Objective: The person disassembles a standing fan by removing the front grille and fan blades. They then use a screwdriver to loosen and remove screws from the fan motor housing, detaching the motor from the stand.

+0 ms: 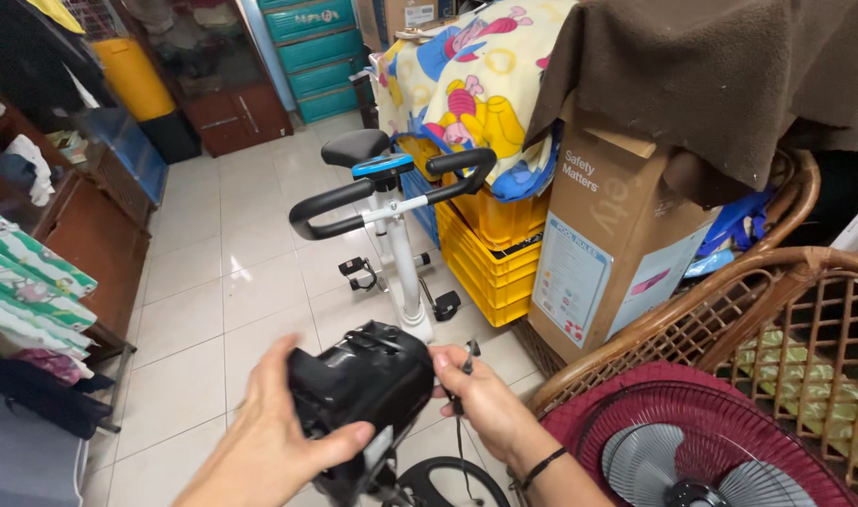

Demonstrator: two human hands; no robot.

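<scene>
From the head camera, the left hand [274, 441] at about 7 o'clock wraps its palm and thumb around a black motor housing [361, 385] low in the middle of the view. At 5 o'clock the right hand [481, 394] touches the housing's side, its fingers pinched closed on a thin black cord [460, 413] that hangs down toward a black round base [448, 479]. A maroon fan grille [701, 432] lies at 4 o'clock. An exercise bike [391, 216] stands at 12 o'clock beside yellow crates [490, 253].
</scene>
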